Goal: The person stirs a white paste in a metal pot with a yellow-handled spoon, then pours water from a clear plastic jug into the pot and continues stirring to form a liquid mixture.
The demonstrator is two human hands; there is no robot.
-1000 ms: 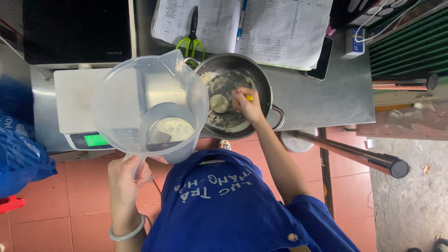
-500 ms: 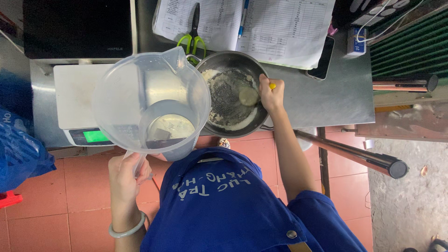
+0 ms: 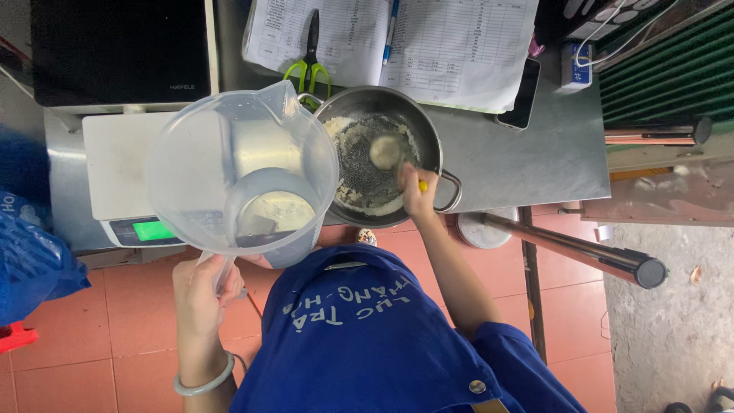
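Observation:
My left hand (image 3: 200,291) grips the handle of a large clear plastic measuring jug (image 3: 241,176), held up close to the camera with a little pale liquid at its bottom. My right hand (image 3: 417,195) holds a spoon with a yellow handle (image 3: 386,151), its bowl inside a round metal pot (image 3: 380,160). The pot stands on a steel table (image 3: 520,164) and holds a whitish mixture spread over its dark base. The jug hangs left of the pot and partly covers its rim.
A white digital scale (image 3: 122,176) with a green display sits left of the pot. Behind it are green-handled scissors (image 3: 310,65), paper sheets with a blue pen (image 3: 428,46), a phone (image 3: 521,95) and a black appliance (image 3: 115,50). A blue bag (image 3: 30,252) hangs left; a metal tube (image 3: 581,252) juts right.
My right hand has swung the spoon round inside the pot, from the middle to the right rim and back to the near side. The jug stays raised in my left hand.

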